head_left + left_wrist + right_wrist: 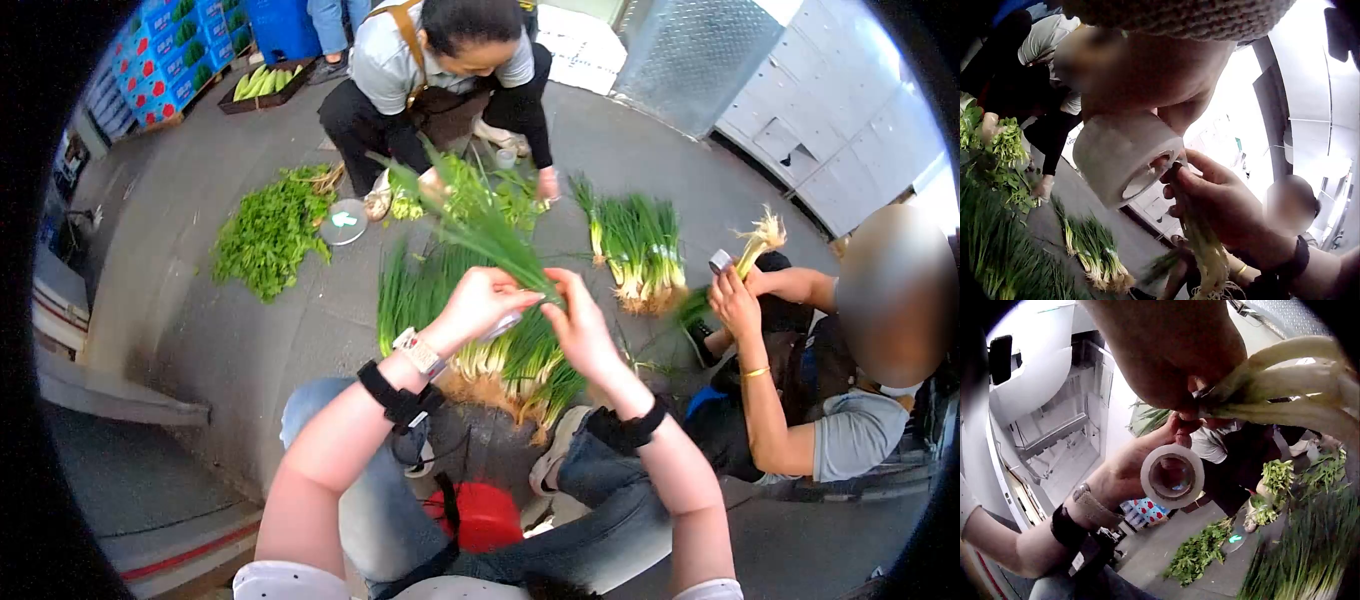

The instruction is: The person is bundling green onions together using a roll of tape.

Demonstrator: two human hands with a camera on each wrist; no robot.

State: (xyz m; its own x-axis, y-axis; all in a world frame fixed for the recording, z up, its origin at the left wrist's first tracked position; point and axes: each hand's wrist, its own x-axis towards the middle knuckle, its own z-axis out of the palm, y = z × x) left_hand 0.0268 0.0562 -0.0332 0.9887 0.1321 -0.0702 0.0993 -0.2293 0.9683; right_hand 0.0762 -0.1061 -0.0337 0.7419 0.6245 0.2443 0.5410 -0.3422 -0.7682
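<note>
My left hand (478,308) holds a wide roll of clear tape (1107,159) and has its fingertips at the stalks of a bunch of spring onions (495,235). My right hand (582,325) grips that bunch, whose green leaves point forward, away from me. White stalks (1291,390) with roots stick out on the near side in the right wrist view. Both hands meet at the bunch, and the fingers partly hide the place where the tape meets it. Below them, a large pile of loose spring onions (520,365) lies on the ground.
Taped spring onion bunches (640,250) lie right of the pile. Leafy greens (275,235) and a round scale (344,222) are at left. A person (440,80) crouches ahead over greens; another person (800,390) at right handles spring onions. A red stool (485,515) is below me.
</note>
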